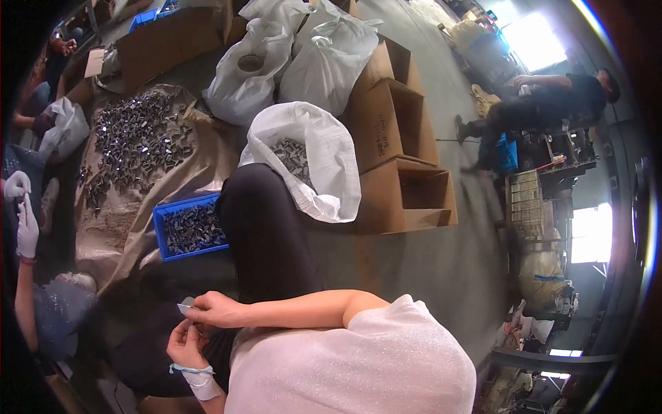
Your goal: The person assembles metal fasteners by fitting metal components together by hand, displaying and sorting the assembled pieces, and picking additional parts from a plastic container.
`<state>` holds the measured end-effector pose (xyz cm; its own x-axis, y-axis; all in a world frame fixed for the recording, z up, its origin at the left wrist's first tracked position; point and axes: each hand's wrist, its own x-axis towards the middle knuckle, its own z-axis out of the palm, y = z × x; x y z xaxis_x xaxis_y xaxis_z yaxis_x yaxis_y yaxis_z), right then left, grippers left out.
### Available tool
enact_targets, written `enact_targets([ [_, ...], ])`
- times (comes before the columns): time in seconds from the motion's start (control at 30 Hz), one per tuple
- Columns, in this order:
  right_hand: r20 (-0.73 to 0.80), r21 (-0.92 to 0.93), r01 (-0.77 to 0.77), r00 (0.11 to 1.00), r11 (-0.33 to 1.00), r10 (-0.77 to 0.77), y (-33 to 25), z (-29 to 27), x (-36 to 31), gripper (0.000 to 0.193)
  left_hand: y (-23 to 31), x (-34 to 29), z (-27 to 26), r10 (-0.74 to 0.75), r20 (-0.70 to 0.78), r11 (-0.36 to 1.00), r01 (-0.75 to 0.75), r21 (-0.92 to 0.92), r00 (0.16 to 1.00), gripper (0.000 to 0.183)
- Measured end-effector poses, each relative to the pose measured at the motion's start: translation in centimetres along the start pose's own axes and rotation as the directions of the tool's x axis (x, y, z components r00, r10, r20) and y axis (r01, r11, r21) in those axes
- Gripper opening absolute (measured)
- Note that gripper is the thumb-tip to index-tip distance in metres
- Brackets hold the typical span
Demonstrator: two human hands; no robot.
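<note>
My right hand (pixel 215 310) pinches a small silvery metal piece (pixel 185 304) at its fingertips, the forearm reaching in from the right. My left hand (pixel 186 345), with a white band round the wrist, sits just below it with fingers curled close to the same piece. Whether it grips the piece I cannot tell. Beyond the hands lies my black-trousered leg (pixel 265 228). A blue tray (pixel 160 231) filled with small metal parts stands to the left of the leg.
A heap of metal parts (pixel 141 134) lies on a tan cloth (pixel 103 228). An open white sack (pixel 331 159) holds more parts. Cardboard boxes (pixel 393 124) and white plastic bags (pixel 310 55) stand behind. A gloved person's hand (pixel 26 224) is at left; another person (pixel 552 103) crouches far right.
</note>
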<state>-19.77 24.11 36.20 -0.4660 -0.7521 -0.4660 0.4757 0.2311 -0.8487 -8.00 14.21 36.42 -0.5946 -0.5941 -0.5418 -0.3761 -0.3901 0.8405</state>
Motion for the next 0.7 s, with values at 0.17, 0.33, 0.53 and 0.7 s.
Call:
enact_targets([
  [0.17, 0.149, 0.049, -0.084, 0.986, 0.995, 0.076, -0.1, 0.6, -0.1, 0.027, -1.4, 0.3, -1.5, 0.009, -0.017, 0.998, -0.011, -0.07, 1.0, 0.015],
  [0.33, 0.127, 0.003, -0.069, 0.99, 0.998, 0.068, 0.5, 1.2, -0.3, 0.024, 0.3, -0.2, -0.8, 0.111, 0.022, 0.974, -0.113, 0.197, 0.994, 0.018],
  [0.53, 0.155, 0.289, -0.221, 0.971, 0.931, 0.183, -1.0, 1.0, -1.0, 0.027, 1.5, -1.1, 0.9, 0.081, -0.041, 0.996, -0.082, -0.037, 0.996, 0.015],
  [0.7, 0.173, 0.369, -0.41, 0.912, 0.834, 0.371, -0.7, 0.9, -1.0, 0.031, 1.8, -1.6, 0.4, 0.007, -0.035, 0.985, -0.013, -0.175, 0.999, 0.015],
])
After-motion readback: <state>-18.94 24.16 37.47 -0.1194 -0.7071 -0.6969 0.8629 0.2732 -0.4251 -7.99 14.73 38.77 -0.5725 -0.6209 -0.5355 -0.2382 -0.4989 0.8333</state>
